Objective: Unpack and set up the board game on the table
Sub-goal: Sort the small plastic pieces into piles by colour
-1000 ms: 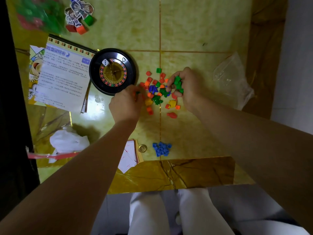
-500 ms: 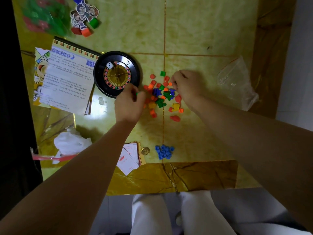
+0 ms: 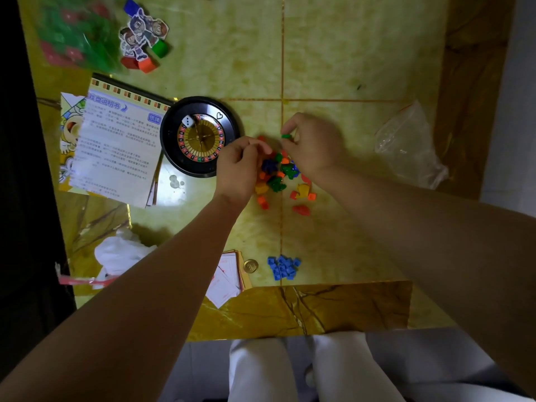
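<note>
A loose pile of small plastic game pieces point(image 3: 278, 177) in orange, green, blue, yellow and red lies mid-table. My right hand point(image 3: 314, 149) hovers over the pile's far side and pinches a small green piece point(image 3: 286, 136) between thumb and fingertips. My left hand point(image 3: 239, 168) is at the pile's left edge, fingers curled with the tips together; what they hold is hidden. A sorted heap of blue pieces point(image 3: 283, 267) sits near the front edge. A black roulette wheel point(image 3: 200, 136) with a white die on it stands left of the pile.
An instruction sheet point(image 3: 116, 146) lies left of the wheel. Cardboard character standees point(image 3: 143, 42) and a green-red bag point(image 3: 72, 33) are far left. An empty clear bag point(image 3: 409, 146) lies right. Cards point(image 3: 227, 278), a gold coin point(image 3: 250, 266) and crumpled white plastic point(image 3: 121, 255) lie near the front edge.
My right hand, which held a bunch of green pieces a second ago, dipped to the pile and now lifts one green piece. My left hand shifted slightly right into the pile.
</note>
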The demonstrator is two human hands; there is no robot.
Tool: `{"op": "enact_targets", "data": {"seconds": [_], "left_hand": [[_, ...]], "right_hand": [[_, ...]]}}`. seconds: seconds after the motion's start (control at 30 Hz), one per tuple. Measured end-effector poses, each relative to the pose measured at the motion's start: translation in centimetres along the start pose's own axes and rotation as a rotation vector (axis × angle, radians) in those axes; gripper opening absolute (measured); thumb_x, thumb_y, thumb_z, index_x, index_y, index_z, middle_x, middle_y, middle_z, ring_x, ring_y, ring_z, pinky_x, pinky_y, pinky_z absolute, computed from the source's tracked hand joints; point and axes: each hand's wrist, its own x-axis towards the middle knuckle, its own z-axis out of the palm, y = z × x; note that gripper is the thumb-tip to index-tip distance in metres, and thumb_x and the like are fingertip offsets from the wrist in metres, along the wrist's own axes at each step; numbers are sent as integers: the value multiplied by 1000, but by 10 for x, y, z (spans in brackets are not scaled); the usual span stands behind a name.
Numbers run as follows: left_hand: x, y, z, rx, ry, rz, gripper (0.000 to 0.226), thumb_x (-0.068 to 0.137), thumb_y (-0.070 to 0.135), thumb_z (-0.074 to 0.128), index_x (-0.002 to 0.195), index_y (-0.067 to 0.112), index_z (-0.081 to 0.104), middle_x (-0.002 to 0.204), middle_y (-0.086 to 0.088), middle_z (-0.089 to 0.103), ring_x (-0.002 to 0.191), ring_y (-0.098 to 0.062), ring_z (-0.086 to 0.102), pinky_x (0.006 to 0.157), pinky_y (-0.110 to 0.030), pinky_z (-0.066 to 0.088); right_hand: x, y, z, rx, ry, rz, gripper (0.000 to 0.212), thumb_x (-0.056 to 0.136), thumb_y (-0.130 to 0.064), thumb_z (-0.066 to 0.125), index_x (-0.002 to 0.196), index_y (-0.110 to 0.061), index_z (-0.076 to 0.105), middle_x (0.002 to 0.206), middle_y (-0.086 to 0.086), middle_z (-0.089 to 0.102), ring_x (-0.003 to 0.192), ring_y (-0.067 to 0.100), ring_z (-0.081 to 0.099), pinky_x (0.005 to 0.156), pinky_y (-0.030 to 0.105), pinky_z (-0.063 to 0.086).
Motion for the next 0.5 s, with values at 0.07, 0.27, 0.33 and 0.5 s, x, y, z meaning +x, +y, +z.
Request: {"op": "enact_targets", "data": {"seconds": [0.07, 0.27, 0.33, 0.5], "left_hand": [[3, -2, 2, 109, 7, 32, 28, 87, 8, 37, 78, 12, 64, 69, 3, 59, 61, -7, 51, 55, -22, 41], [10, -4, 9, 1103, 8, 327, 31, 87, 29, 47, 108, 31, 69, 80, -7, 69, 79, -33, 64, 59, -31, 41], [9, -3, 12, 1201, -29, 390, 28, 87, 25, 54, 111, 34, 68, 77, -8, 67, 76, -33, 63, 56, -30, 33], [12, -1, 21, 1298, -41, 413, 31, 91, 23, 53, 115, 34, 67, 86, -9, 67, 81, -34, 63, 59, -32, 35]], "right_hand": [[1, 6, 0, 141, 49, 57, 14, 84, -35, 62, 92, -25, 68, 84, -8, 68, 79, 10, 62, 71, 27, 49], [-1, 17, -14, 703, 40, 375, 30, 89, -18, 44, 62, -16, 56, 50, -2, 46, 50, 13, 42, 47, 24, 29], [-3, 24, -15, 692, 26, 370, 34, 81, -25, 43, 50, -24, 57, 41, -8, 44, 44, 14, 40, 47, 24, 28], [-8, 29, -17, 840, -9, 381, 33, 86, -13, 41, 56, -14, 54, 41, -3, 40, 35, 9, 32, 41, 19, 21]]}}
